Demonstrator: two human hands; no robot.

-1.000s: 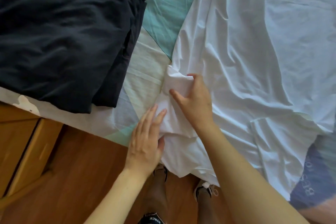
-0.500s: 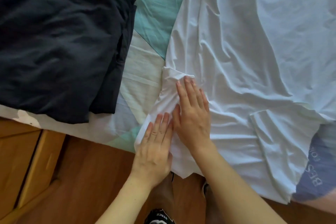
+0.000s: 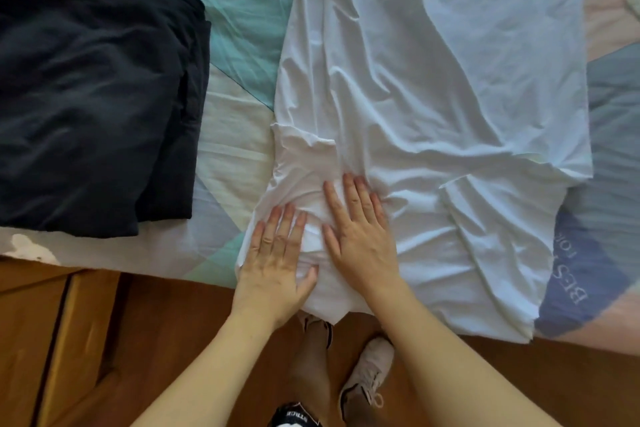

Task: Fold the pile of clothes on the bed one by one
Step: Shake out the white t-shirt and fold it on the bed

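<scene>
Both hands pressed flat on a white shirt at the near edge of the bed.

The white shirt [image 3: 415, 87] lies spread and wrinkled across the bed [image 3: 235, 135], its lower part reaching the near edge and a little of it hanging over towards the wooden floor [image 3: 166, 329]. The left hand [image 3: 277, 260] rests palm down with straight fingers on a folded-in part of the shirt at the bed's near edge, and the right hand [image 3: 360, 236] lies flat just beside it, fingers straight and pointing up the shirt; neither hand grips the cloth. A folded dark garment [image 3: 93, 97] sits well apart from the shirt, towards the left end of the bed's near edge. The patterned bedcover shows between them. Below the edge, the person's shoes [image 3: 367, 371] stand on the floor.
</scene>
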